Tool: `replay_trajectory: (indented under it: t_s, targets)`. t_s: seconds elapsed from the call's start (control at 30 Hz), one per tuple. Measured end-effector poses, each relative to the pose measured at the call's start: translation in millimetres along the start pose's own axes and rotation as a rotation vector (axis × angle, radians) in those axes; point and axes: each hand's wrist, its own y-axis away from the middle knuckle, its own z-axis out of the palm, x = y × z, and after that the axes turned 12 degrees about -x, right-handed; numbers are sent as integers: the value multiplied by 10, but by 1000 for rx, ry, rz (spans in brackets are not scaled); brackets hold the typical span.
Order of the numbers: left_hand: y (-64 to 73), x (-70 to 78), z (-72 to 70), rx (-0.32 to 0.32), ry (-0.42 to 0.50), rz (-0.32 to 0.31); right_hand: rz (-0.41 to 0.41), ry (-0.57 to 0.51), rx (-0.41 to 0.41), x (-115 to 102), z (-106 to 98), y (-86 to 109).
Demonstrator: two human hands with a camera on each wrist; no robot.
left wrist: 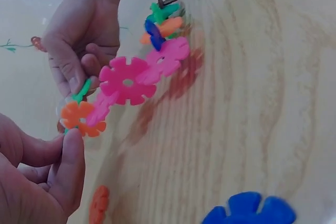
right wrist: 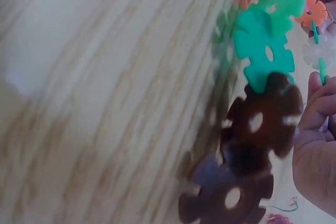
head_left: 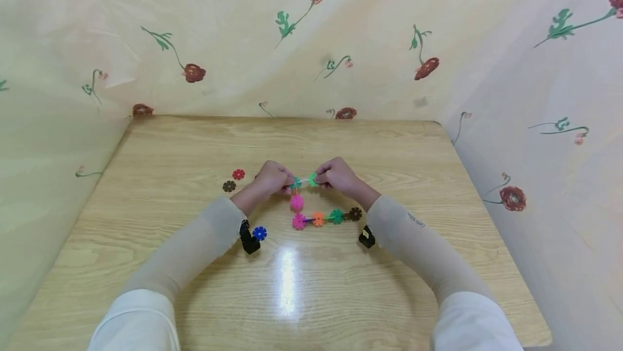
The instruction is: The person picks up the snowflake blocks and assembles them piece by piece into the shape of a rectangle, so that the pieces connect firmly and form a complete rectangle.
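Observation:
A chain of interlocking flower-shaped plastic discs bends between both hands and the table. My left hand [head_left: 272, 179] pinches a teal disc [head_left: 296, 183] at the chain's far end. Close by on the right, my right hand [head_left: 338, 175] pinches a light green disc [head_left: 312, 179] between thumb and fingers. A clear whitish disc [right wrist: 316, 53] joins these two. From the teal disc the chain runs through an orange disc [left wrist: 79, 119] and pink discs [left wrist: 127, 81], then turns right through orange and green discs [head_left: 337, 217] to brown ones [head_left: 355, 214].
Loose on the wooden table [head_left: 233, 297] are a red disc [head_left: 238, 174], a dark brown disc [head_left: 229, 186], a blue disc [head_left: 260, 233] and an orange disc [left wrist: 98, 204]. Black wrist cameras hang under both sleeves. Flower-printed cloth [head_left: 233, 26] stands behind and beside the table.

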Motion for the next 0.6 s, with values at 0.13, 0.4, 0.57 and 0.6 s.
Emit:
replay_trajectory:
  t_s: [0.13, 0.4, 0.57, 0.6]
  targets:
    - [-12, -7, 31, 9, 21, -7, -2, 24, 4, 3, 4, 1]
    - [10, -50, 60, 29, 29, -15, 6, 39, -14, 81, 34, -31]
    - [10, -46, 52, 0, 26, -18, 52, 57, -62, 89, -10, -19]
    - [14, -36, 47, -10, 22, -19, 60, 93, -70, 68, -21, -5]
